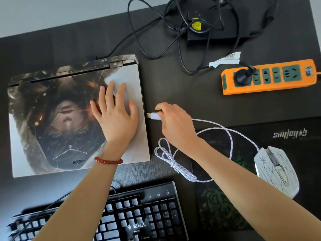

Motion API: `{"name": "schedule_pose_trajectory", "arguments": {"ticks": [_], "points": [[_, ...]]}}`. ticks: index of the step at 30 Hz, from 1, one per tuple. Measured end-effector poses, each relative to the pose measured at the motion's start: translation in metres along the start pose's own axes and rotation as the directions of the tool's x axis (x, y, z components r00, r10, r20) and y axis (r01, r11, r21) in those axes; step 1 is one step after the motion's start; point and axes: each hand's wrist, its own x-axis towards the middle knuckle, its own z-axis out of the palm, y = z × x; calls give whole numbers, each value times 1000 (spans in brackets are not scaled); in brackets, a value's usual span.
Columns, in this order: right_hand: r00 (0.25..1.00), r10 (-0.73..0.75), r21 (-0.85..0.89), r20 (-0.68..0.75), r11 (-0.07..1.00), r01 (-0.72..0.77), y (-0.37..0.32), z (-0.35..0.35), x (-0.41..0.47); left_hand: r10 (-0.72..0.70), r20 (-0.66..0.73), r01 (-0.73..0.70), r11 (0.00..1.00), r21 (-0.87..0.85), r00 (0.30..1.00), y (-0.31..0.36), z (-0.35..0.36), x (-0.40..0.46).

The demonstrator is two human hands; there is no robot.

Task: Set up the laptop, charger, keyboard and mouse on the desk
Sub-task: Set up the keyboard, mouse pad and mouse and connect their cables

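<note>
Dark desk [173, 87], seen from above, w/ a dark mouse pad [225, 206] at the near right. The closed laptop [52, 119] lies at left, lid down, and is pressed flat by the left hand [116, 117], fingers straight and spread, nothing held. The USB plug [152, 116] of the mouse cable [173, 162] is pinched by the right hand [173, 122] between thumb and fingers; metal tip is seen pointing left, long axis approx. level w/ the desk and square to the laptop's right edge. Plug tip sits just beside that edge, not touching. The port itself can't be made out on the side wall.

The white mouse [276, 171] rests on the pad, well apart to the right; cable partly bundled between. The keyboard [147, 214] lies nearest the person. The charger brick [217, 33] sits at the far edge, its plug seated in the orange power strip [269, 77], its lead run to the laptop's back corner.

Judged: next move is a short straight push leftward by the right hand, laptop braced by the left.
</note>
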Motion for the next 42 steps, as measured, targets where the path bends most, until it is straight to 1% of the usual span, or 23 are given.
{"name": "schedule_pose_trajectory", "arguments": {"ticks": [2,7,9,11,16,21,23,30,36,39,42], "points": [[999,29,43,-12,999,-29,-1,1,1,-1,-1,1,1000,-1,1000,1,0,-1],[992,119,84,-40,990,-116,-5,5,7,4,-9,-3,1000,4,1000,1,0,0],[991,126,87,-47,989,-122,-5,6,8,3,-11,-3,1000,0,1000,1,0,0],[996,79,86,-37,993,-76,-3,5,8,3,-10,-3,1000,0,1000,1,0,0],[990,-120,37,77,992,117,7,0,5,6,-10,-6,1000,5,1000,0,1,0],[975,-206,0,85,978,207,12,-3,13,13,-18,-13,1000,5,1000,1,1,-1],[974,-218,22,68,976,217,16,-4,13,16,-20,-16,1000,11,1000,1,1,0],[984,-176,71,17,982,175,6,5,15,22,-11,-22,1000,14,1000,1,1,0],[974,-226,92,-4,970,226,4,5,16,23,20,-23,1000,13,1000,-1,2,-2],[974,-227,68,-4,972,226,5,7,15,26,32,-26,1000,14,999,-2,3,-1],[978,-210,0,2,978,210,5,7,17,23,54,-23,1000,-2,998,-1,2,0]]}}
